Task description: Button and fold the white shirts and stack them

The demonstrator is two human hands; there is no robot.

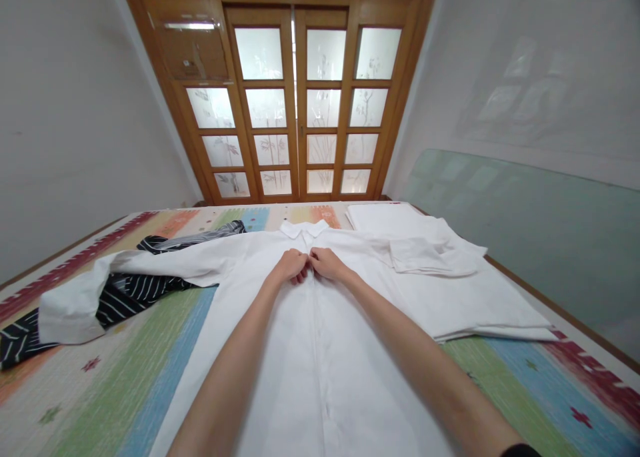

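A white long-sleeved shirt [280, 377] lies flat, front up, with its collar [304, 229] at the far end. My left hand [294, 266] and my right hand [324, 263] meet at its front placket, just below the collar. The fingers of both are closed in a pinch on the shirt's front edges. Whether a button sits between them is hidden. One sleeve [190, 262] stretches out to the left; the other sleeve [433, 255] is bent over on the right.
Beneath the left sleeve lies a black-and-white striped cloth [133, 297]. Folded white fabric [490, 303] is stacked at the right. A colourful striped cover [135, 363] spreads under everything. Wooden doors with glass panes [295, 110] stand beyond, and a pale green panel [525, 223] lines the right wall.
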